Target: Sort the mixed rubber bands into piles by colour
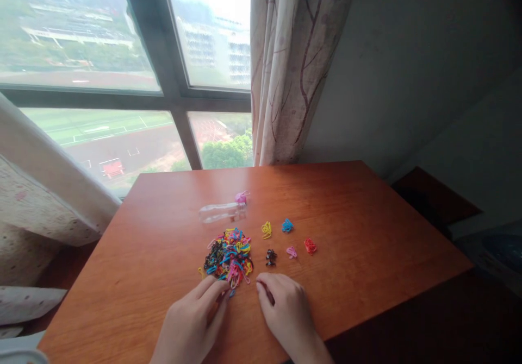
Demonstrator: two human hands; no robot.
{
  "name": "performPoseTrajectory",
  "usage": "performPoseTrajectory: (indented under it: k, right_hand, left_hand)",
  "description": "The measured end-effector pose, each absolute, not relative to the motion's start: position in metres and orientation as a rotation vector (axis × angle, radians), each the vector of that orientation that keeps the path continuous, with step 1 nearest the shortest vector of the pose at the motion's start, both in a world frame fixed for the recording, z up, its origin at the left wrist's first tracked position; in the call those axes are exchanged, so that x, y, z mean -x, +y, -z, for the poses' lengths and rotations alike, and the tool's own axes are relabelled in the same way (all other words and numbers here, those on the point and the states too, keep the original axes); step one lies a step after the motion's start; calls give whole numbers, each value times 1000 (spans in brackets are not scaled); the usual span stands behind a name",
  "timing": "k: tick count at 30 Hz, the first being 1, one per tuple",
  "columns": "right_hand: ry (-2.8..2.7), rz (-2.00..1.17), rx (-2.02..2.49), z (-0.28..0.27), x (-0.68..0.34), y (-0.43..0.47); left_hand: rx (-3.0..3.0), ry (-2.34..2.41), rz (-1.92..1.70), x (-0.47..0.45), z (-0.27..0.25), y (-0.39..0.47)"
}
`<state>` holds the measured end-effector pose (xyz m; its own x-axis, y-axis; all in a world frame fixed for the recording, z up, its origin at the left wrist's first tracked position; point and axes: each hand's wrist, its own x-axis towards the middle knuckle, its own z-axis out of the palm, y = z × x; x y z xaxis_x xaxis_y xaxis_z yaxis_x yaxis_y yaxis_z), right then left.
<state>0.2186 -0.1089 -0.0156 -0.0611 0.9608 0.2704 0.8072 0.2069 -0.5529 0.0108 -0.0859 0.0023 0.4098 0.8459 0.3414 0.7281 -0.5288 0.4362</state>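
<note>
A mixed heap of small coloured loops (229, 252), looking like rubber bands, lies on the brown wooden table (359, 282). At its lower edge is my left hand (196, 312), thumb and index finger pinched together with a blue rubber band (232, 293) at their tips. My right hand (287, 307) rests right of the heap, fingers curled closed; whatever is between them is hidden. Beyond it sit small sorted groups: black bands (271, 257), pink bands (291, 252), red bands (310, 246), yellow bands (266, 230) and blue bands (287, 225).
Behind the heap a clear plastic bottle (220, 212) lies on its side, a pink cap (242, 196) by its mouth. A window (175, 98) and a patterned curtain (281, 70) border the table's far edge. Another curtain (44, 184) hangs at the left.
</note>
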Motion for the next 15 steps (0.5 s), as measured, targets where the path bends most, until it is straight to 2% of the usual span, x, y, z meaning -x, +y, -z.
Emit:
performPoseTrajectory:
  k: [15]
  right_hand:
    - [-1880, -292, 1634, 18, -197, -102]
  left_hand:
    - [-2266, 1362, -836, -7, 10, -88]
